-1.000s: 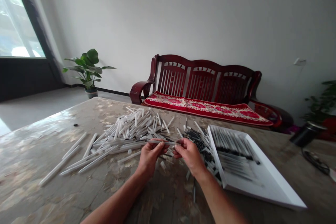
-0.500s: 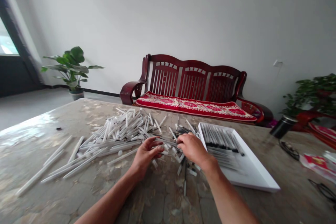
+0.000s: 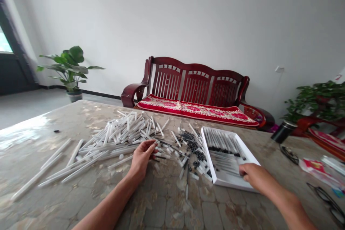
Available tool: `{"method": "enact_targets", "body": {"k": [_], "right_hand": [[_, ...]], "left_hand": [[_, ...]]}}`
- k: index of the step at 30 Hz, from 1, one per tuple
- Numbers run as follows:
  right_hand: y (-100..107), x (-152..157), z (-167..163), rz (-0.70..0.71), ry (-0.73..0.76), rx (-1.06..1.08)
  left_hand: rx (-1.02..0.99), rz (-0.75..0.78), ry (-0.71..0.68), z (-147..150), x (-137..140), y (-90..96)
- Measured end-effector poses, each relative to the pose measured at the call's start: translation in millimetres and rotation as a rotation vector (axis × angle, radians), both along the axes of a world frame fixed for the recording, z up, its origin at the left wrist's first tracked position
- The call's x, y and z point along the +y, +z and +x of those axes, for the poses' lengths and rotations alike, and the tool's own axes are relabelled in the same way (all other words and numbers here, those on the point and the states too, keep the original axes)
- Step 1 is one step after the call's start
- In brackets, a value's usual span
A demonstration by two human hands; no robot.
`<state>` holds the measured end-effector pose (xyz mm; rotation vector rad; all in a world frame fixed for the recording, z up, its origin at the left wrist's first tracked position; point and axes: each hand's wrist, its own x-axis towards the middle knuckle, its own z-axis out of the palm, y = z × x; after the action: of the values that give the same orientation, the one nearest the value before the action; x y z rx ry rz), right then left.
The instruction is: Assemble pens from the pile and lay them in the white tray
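Observation:
My left hand (image 3: pixel 142 156) is at the front of a heap of white pen barrels (image 3: pixel 129 127), its thumb and fingers drawn together. A thin dark stick shows beside its fingertips; whether they grip it is unclear. Over the near right part of a white box (image 3: pixel 223 183) is my right hand (image 3: pixel 252 173), fingers curled down, with their tips hidden. Inside the box lie a row of clear pens with black ends (image 3: pixel 223 140) and, nearer, a row of thin clear pens (image 3: pixel 226 163). Small black parts (image 3: pixel 192 145) and short white caps (image 3: pixel 179 160) lie between my hands.
Several long white tubes (image 3: pixel 40 176) lie at the left of the patterned table (image 3: pixel 107 205). At the right are a black cylinder (image 3: pixel 283 132), a red and clear plastic packet (image 3: pixel 314 167) and glasses (image 3: pixel 327 199). A wooden bench (image 3: pixel 194 82) stands behind the table.
My right hand has moved right, from the small black parts to over the white box. My left hand has stayed near the heap, its fingers drawn closer together. The view has shifted slightly.

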<state>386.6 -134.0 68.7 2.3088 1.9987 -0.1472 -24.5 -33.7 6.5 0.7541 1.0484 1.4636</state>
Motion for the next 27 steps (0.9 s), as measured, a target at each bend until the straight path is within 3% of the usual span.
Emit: {"method": "enact_targets", "body": {"k": [4, 10, 18, 23, 27], "right_hand": [[-11, -1, 1, -0.036, 0.012, -0.018], [-5, 9, -23, 0.093, 0.060, -0.035], [1, 69, -153, 0.210, 0.330, 0.394], [-10, 118, -221, 0.206, 0.306, 0.164], [-16, 142, -242, 0.232, 0.265, 0.069]], "left_hand": [[-0.001, 0.017, 0.067, -3, 1, -2.1], [0.086, 0.073, 0.148, -9, 3, -0.4], [0.196, 0.119, 0.121, -6, 7, -5.9], [0.259, 0.144, 0.101, -8, 11, -10.0], [0.286, 0.150, 0.101, -9, 12, -9.2]]}}
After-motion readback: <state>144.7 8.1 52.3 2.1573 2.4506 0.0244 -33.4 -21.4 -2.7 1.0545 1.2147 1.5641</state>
